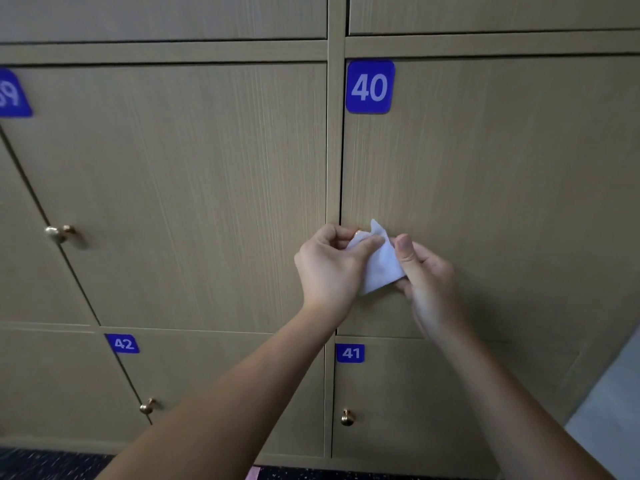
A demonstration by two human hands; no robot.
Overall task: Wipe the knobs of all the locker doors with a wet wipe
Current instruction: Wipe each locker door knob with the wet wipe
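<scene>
While both bare arms reach up to the beige wood-grain locker door point(485, 188) with the blue number plate reading 40 point(370, 87), the white wet wipe point(381, 263) sits right at that door's left edge, bunched between the two hands. The left hand point(329, 265) has its fingers curled in, thumb pressed along the top of the wipe, clamping it against a small gold-coloured knob point(358, 232), of which only a sliver peeks out above the cloth. The right hand point(424, 271) pinches the other side of the wipe, thumb on top and fingers folded beneath, so the cloth is held taut between both grips. A pointed corner of the wipe sticks up just above the left thumb.

Over to the left, the neighbouring beige door point(194, 188) carries its own round brass knob point(59, 233), bare and well apart from the hands, with a partly cut-off blue plate point(14, 97) at its top corner. Down below, the door with the blue 42 plate point(123, 344) shows a small brass knob point(148, 406) just beside the left forearm, and the door with the blue 41 plate point(350, 353) has its brass knob point(347, 418) sitting between the two forearms. A dark speckled floor point(52, 464) runs along the bottom edge, and a pale grey surface point(609, 403) shows at the lower right.
</scene>
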